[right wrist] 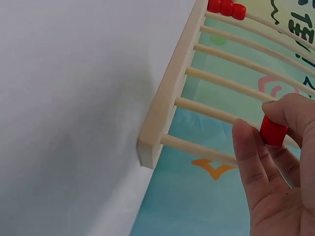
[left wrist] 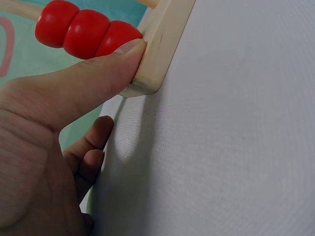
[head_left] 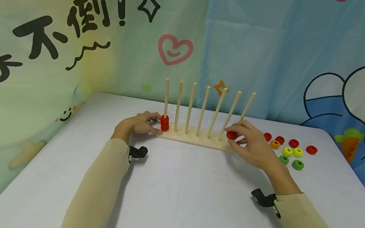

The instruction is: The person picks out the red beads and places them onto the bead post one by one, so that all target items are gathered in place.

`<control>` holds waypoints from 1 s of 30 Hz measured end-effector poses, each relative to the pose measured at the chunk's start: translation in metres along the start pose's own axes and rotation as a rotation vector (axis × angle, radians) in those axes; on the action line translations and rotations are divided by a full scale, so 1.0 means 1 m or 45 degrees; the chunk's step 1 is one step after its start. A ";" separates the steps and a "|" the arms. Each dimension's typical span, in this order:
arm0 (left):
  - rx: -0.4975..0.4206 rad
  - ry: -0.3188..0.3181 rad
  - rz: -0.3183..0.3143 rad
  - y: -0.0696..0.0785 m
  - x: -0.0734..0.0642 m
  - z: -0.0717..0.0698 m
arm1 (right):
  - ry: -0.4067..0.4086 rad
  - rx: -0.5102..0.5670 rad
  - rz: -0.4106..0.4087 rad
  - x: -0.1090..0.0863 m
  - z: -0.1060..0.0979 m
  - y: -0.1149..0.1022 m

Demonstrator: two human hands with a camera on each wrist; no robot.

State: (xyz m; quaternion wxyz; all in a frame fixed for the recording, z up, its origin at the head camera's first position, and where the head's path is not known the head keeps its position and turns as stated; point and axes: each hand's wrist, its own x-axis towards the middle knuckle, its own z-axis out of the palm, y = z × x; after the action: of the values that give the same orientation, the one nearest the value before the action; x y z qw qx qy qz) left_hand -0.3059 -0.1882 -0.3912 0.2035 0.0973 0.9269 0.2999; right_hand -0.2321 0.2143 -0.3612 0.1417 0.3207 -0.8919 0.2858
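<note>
A wooden peg rack [head_left: 193, 140] with several upright pegs stands on the table. Three red beads [head_left: 164, 123] are stacked on its leftmost peg. At that end, my left hand [head_left: 138, 124] holds the base, the thumb [left wrist: 115, 66] against the front corner beside the lowest bead; its index fingertip is hidden in the left wrist view. My right hand [head_left: 252, 142] pinches another red bead [right wrist: 273, 132] between thumb and fingers. This bead is off the pegs, in front of the rack's right end and well below the peg tops.
Right of the rack lie loose beads: several red ones [head_left: 311, 150], an orange one [head_left: 275, 144], two yellow ones [head_left: 287, 151] and two green ones [head_left: 298, 165]. A printed cloth backdrop [head_left: 246, 36] hangs behind the white table [head_left: 176, 192].
</note>
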 end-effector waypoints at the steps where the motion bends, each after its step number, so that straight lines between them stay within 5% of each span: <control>1: 0.005 -0.001 0.000 0.000 0.000 0.000 | -0.001 0.000 -0.008 0.001 0.000 -0.001; 30: -0.015 0.000 0.016 0.000 -0.001 0.000 | 0.043 0.362 -0.145 0.039 0.024 -0.027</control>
State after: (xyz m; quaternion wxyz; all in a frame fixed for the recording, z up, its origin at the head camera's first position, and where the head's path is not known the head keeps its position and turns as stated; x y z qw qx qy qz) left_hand -0.3049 -0.1889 -0.3908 0.2023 0.1019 0.9245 0.3066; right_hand -0.2455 0.1630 -0.3520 0.1260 0.3825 -0.8203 0.4061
